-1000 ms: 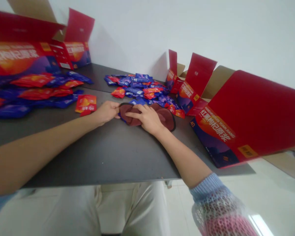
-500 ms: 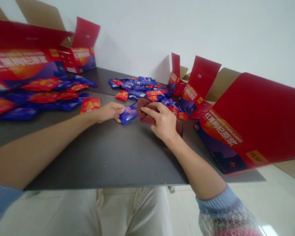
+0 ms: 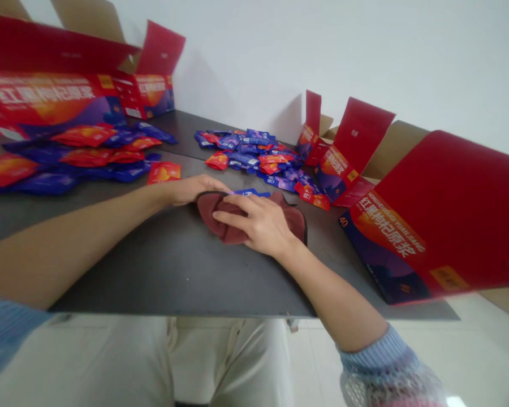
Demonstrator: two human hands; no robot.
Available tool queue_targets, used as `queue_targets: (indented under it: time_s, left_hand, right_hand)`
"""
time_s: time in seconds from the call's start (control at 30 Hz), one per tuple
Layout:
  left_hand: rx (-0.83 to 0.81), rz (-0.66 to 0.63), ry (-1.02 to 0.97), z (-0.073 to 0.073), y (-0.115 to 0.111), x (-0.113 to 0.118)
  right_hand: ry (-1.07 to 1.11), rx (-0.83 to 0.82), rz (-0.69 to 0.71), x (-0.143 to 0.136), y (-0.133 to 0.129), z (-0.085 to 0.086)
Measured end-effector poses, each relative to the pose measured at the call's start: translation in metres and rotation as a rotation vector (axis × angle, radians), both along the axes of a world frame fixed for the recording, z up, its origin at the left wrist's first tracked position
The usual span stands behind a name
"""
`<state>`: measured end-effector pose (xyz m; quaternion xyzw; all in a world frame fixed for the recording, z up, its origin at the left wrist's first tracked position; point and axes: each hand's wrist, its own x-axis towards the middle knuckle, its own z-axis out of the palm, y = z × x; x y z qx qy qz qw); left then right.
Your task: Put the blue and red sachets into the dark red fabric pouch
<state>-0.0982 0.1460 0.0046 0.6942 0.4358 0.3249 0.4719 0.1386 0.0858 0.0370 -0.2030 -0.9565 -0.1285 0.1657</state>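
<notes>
A folded brown cloth (image 3: 220, 217) lies over most of a blue pouch (image 3: 253, 193), whose top edge shows behind it. My right hand (image 3: 265, 223) grips the cloth from above, its fingers pressed onto the folds. At the cloth's left end my left hand (image 3: 197, 189) holds the pouch, its fingertips partly hidden behind the cloth. Just behind my left wrist a red pouch (image 3: 164, 172) lies flat on the dark table (image 3: 161, 265).
Red and blue pouches are heaped at the centre back (image 3: 254, 152) and stacked at the left (image 3: 85, 155). Open red cartons stand at the left (image 3: 51, 102), and at the right a large one (image 3: 441, 215) reaches past the table's edge, with smaller ones behind.
My right hand has moved left with the cloth, which now covers most of the blue pouch. The whole view has shifted slightly.
</notes>
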Motion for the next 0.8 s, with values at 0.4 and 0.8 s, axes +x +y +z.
queue_targets:
  time_s: [0.4,0.8]
  left_hand:
    - [-0.367,-0.014,0.080,0.012,0.001,0.003]
    - [-0.186,0.113,0.118,0.004,-0.013,0.012]
  right_hand:
    - [-0.091,-0.060,-0.303,-0.001,0.033,-0.008]
    - [0.231,-0.158,-0.502,0.060,0.053,0.008]
